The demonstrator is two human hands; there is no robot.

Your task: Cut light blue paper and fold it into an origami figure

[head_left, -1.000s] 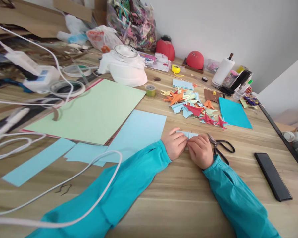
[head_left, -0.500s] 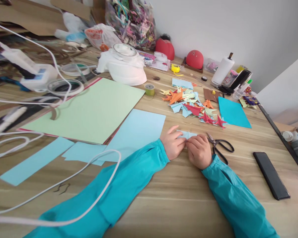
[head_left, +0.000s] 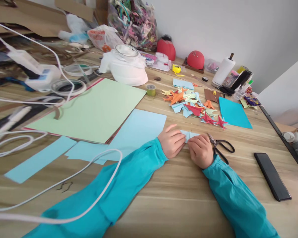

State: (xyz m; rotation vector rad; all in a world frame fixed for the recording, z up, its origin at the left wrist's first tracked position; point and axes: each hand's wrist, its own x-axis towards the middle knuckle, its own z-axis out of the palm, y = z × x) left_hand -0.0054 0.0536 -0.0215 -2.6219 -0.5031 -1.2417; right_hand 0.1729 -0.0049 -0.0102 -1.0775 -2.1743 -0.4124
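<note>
A small piece of light blue paper [head_left: 188, 135] with a crease down its middle lies on the table under my fingers. My left hand [head_left: 172, 142] rests on its left part, fingers lying fairly flat and the thumb side hidden. On its right part my right hand [head_left: 200, 149] is closed, fingertips pinching the near edge. Just right of that hand are black-handled scissors [head_left: 220, 144], blades pointing away. Beyond the hands sits a pile of folded paper figures [head_left: 193, 105] in orange, red, yellow and blue.
Light blue sheets [head_left: 141, 129] and a large pale green sheet [head_left: 94, 109] lie to the left. A white cable [head_left: 89, 211] crosses near my left sleeve. At right are a black phone [head_left: 272, 177] and a bright blue paper stack [head_left: 234, 112]. A green thread spool [head_left: 151, 90] stands farther back.
My left hand has slid slightly left and its fingers lie flatter, so more of the blue paper's middle shows. The right hand keeps its pinch. The whole view has shifted slightly.
</note>
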